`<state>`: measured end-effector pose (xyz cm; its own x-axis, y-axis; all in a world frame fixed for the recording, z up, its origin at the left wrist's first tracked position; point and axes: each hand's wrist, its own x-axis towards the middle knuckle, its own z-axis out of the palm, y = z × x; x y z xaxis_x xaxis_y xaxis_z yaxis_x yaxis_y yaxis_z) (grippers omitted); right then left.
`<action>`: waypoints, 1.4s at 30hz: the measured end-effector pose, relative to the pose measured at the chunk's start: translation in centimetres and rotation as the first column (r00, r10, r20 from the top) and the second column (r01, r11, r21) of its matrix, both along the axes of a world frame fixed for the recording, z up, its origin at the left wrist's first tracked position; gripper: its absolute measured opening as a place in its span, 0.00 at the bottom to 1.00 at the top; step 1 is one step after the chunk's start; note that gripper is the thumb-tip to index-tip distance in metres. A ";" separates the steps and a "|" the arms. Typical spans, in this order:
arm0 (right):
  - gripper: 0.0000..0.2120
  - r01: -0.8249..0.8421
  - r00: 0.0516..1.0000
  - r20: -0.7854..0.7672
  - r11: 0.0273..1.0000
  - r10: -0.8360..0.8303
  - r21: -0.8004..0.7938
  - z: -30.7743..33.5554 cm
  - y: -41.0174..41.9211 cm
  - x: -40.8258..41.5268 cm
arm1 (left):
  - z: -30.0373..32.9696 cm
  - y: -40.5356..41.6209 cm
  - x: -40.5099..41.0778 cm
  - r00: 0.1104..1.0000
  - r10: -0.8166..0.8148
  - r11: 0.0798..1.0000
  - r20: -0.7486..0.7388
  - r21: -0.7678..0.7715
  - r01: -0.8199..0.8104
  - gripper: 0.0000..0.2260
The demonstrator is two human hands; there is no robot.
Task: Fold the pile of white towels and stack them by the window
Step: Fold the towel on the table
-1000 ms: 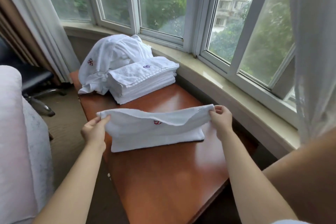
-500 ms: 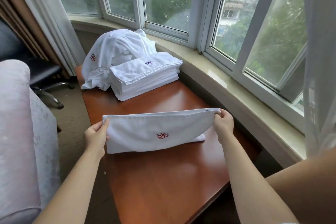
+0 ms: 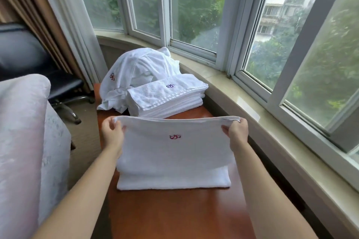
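Both hands, left hand [image 3: 112, 136] and right hand [image 3: 237, 134], pinch the top corners of a white towel [image 3: 174, 157] lifted between them over the table [image 3: 174, 215], mid-fold; next, probably lay it onto the folded stack [image 3: 167, 97] just beyond.

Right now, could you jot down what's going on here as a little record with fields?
activity: folding a white towel on a wooden table
towel in hand: top edge lifted, lower part resting on the table, red emblem facing the camera
left hand: pinches the towel's top left corner
right hand: pinches the top right corner
folded stack: farther along the table, beside the window sill
unfolded pile: behind the stack, to its left
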<state>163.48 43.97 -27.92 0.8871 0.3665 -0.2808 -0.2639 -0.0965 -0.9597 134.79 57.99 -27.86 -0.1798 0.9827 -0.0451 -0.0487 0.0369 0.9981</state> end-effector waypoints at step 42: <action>0.15 0.031 0.999 0.045 0.906 -0.014 -0.423 -13.1 -0.6 -2.0 | -14.5 -2.2 -3.5 0.926 0.051 0.954 -0.373 -0.256 -0.156 0.10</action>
<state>161.51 43.34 -41.05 0.9073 0.2006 -0.3696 -0.2335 -0.4906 -0.8395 131.26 55.78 -42.34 -0.3354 0.9149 -0.2244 0.2916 0.3273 0.8988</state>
